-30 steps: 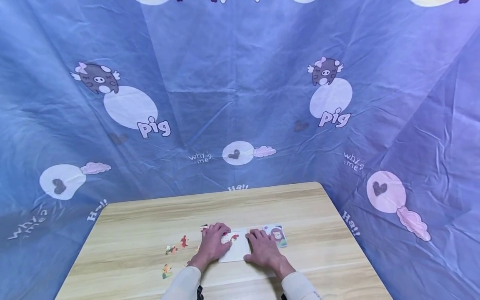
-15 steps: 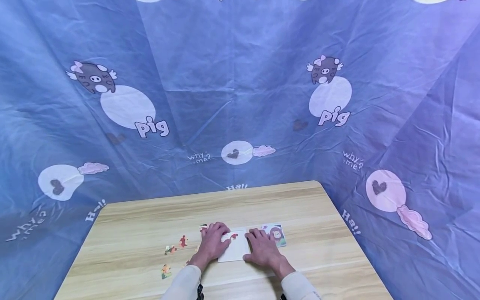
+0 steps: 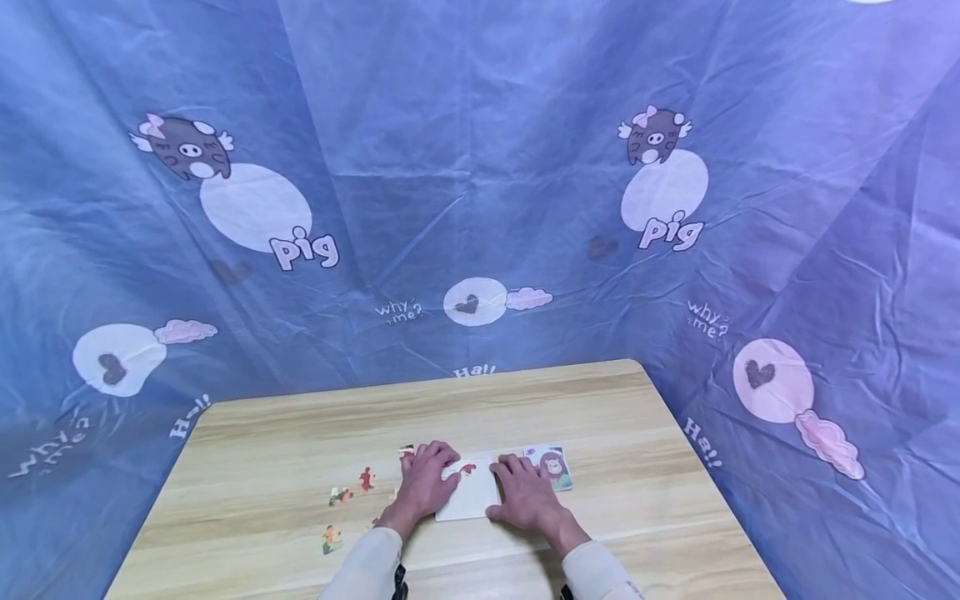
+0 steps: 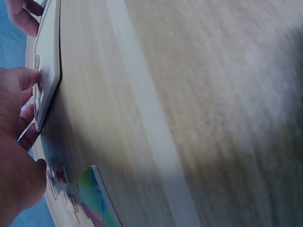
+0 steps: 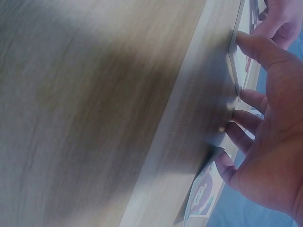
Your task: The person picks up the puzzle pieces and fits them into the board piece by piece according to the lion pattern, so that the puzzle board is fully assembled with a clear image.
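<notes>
A white puzzle board (image 3: 468,500) lies on the table between both hands, with a red puzzle piece (image 3: 468,469) on its upper part. My left hand (image 3: 426,483) is over the board's left side, thumb and fingers around a puzzle piece (image 4: 37,61) that they largely cover. At the right edge, my right hand (image 3: 527,496) holds the board, thumb at the near corner and index finger at the far one. In the right wrist view, the other fingers (image 5: 240,137) spread toward a lion picture card (image 3: 553,468).
Loose puzzle pieces lie left of the left hand: a red one (image 3: 366,478), a green-edged one (image 3: 341,497) and a yellow-green one (image 3: 332,540). Another piece (image 3: 406,452) pokes out beyond that hand. The wooden table (image 3: 262,467) meets a blue printed curtain (image 3: 405,208).
Both hands stay in place on the board. The whole head view shifts slightly from the head's movement; the pieces and the lion card keep their places.
</notes>
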{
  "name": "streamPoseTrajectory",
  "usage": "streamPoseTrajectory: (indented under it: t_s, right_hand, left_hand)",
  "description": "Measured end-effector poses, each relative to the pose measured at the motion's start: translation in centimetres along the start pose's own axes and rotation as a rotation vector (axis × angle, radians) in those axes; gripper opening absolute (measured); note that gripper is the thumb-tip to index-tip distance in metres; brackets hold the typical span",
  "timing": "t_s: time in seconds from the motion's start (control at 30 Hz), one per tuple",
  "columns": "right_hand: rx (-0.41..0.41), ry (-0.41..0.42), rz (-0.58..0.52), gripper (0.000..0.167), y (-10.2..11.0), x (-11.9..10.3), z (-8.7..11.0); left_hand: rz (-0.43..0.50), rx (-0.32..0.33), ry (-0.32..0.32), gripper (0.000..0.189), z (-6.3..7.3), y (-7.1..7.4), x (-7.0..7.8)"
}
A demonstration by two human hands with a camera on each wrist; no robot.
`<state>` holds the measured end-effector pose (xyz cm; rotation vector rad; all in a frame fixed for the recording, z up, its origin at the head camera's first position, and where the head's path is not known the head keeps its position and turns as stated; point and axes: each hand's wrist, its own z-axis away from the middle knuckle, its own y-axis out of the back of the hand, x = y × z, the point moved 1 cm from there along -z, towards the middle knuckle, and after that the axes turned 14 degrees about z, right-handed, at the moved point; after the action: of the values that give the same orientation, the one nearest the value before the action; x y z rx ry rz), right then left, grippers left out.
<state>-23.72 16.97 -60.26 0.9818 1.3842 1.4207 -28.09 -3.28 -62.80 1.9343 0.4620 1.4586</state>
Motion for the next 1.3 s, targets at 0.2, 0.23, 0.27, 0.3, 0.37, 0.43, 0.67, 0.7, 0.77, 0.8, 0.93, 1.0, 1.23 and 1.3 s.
streamPoseTrajectory:
  t_s: [0.2,0.23,0.27,0.3,0.37,0.43,0.67,0.7,0.77,0.8,0.93,1.0,1.23,1.3]
  right_hand:
    - [0.007,0.0,0.0,0.077,0.09,0.04,0.03]
    - [0.005,0.0,0.0,0.077,0.11,0.04,0.06]
    - [0.003,0.0,0.0,0.077,0.11,0.0,0.03]
    - [0.002,0.001,0.003,0.077,0.08,0.0,0.0]
    - [0.004,0.002,0.003,0.077,0.11,-0.04,-0.03]
    - [0.003,0.001,0.005,0.077,0.16,-0.1,-0.08]
    - [-0.007,-0.01,0.004,0.078,0.27,-0.22,-0.18]
    - [-0.008,-0.01,0.004,0.078,0.26,-0.25,-0.2]
    - [-0.01,-0.01,0.004,0.078,0.2,-0.29,-0.25]
    - [-0.006,-0.01,0.005,0.078,0.21,-0.31,-0.26]
    - [-0.007,-0.016,0.004,0.077,0.12,-0.35,-0.36]
    - [-0.003,-0.015,0.001,0.077,0.08,-0.37,-0.41]
    - [-0.009,-0.02,-0.013,0.078,-0.05,-0.26,-0.42]
    - [-0.006,-0.018,-0.016,0.078,-0.03,-0.21,-0.39]
  left_hand:
    - [0.0,0.012,-0.025,0.023,0.02,-0.09,0.0]
    - [0.001,0.014,-0.028,0.023,0.05,-0.1,0.01]
    - [-0.003,0.019,-0.034,0.023,0.06,-0.07,-0.01]
    - [-0.006,0.022,-0.035,0.023,0.07,-0.03,0.0]
    - [-0.001,0.023,-0.022,0.023,0.1,0.03,0.02]
    - [0.002,0.026,-0.009,0.023,0.11,0.11,0.1]
    - [-0.031,0.041,0.007,0.016,0.0,-0.11,0.21]
    - [-0.034,0.046,0.01,0.016,0.01,-0.16,0.19]
    - [-0.039,0.059,0.016,0.016,0.0,-0.25,0.15]
    - [-0.041,0.064,0.019,0.016,-0.02,-0.29,0.12]
    - [-0.053,0.076,0.029,0.014,-0.13,-0.37,-0.01]
    - [-0.058,0.076,0.029,0.014,-0.17,-0.32,-0.02]
    - [-0.071,0.039,0.006,0.019,-0.13,-0.13,0.0]
    - [-0.074,0.029,-0.001,0.021,-0.07,0.03,0.03]
